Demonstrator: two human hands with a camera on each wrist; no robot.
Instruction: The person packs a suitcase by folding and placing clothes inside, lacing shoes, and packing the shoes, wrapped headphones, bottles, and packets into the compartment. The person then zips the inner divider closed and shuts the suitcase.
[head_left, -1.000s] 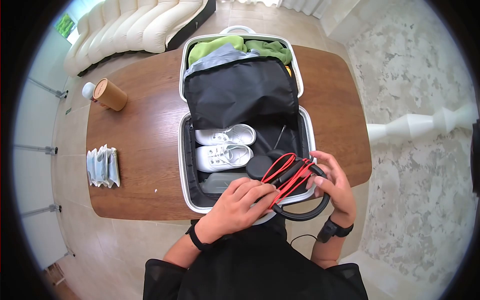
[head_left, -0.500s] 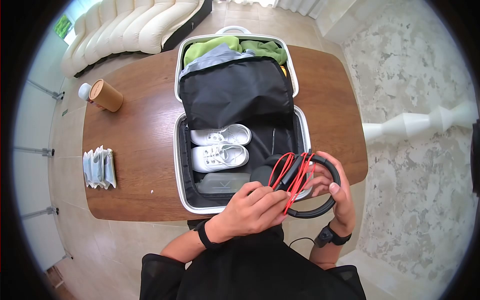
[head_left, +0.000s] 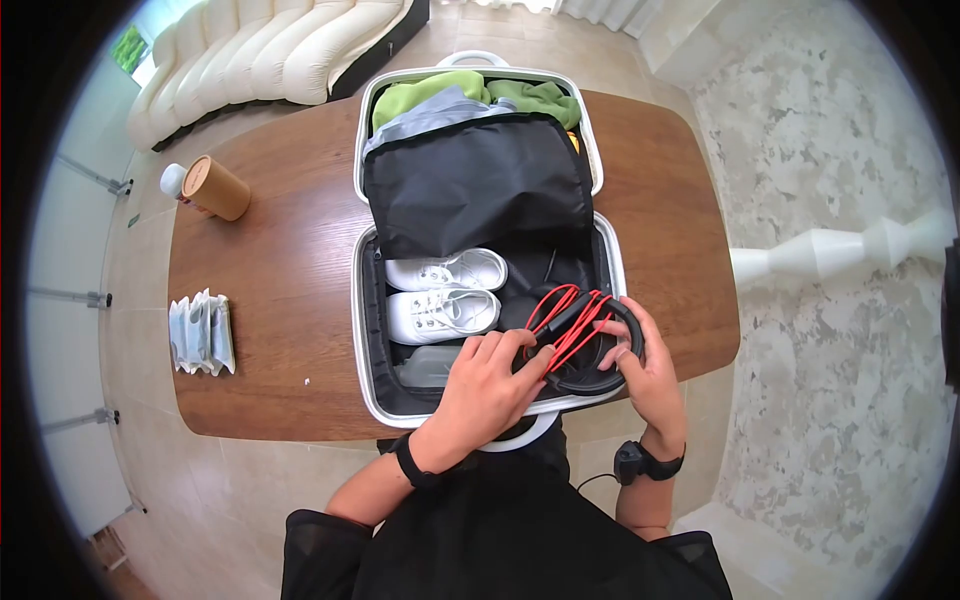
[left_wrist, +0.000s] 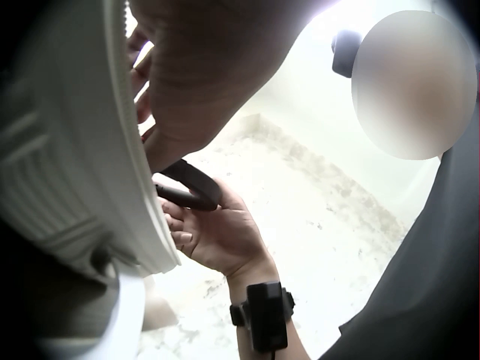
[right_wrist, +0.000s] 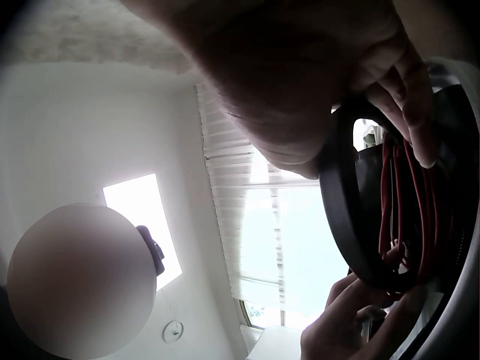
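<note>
Black headphones point(head_left: 637, 335) with a red cable point(head_left: 572, 325) wound round them are over the near right corner of the open suitcase point(head_left: 366, 335). My right hand point(head_left: 655, 385) grips the headband from the right, thumb toward me; in the right wrist view the headband point(right_wrist: 336, 202) shows as a loop under that hand. My left hand point(head_left: 487, 388) holds the left side, fingers bent at the cable; its grip is partly hidden. Left of the headphones lie two white sneakers point(head_left: 442, 316), with a translucent grey case point(head_left: 428, 368) below them.
Beyond, a black divider flap point(head_left: 480, 185) hangs from the lid half, where green clothes point(head_left: 425, 95) and a grey-blue garment are packed. On the wooden table point(head_left: 280, 250) at left stand a brown cylinder point(head_left: 218, 188), a white-capped bottle point(head_left: 173, 180) and several small packets point(head_left: 203, 335).
Both hands first shift the headphones to the right, then bring them back left and farther from me, lower into the suitcase corner. The suitcase and its other contents stay put.
</note>
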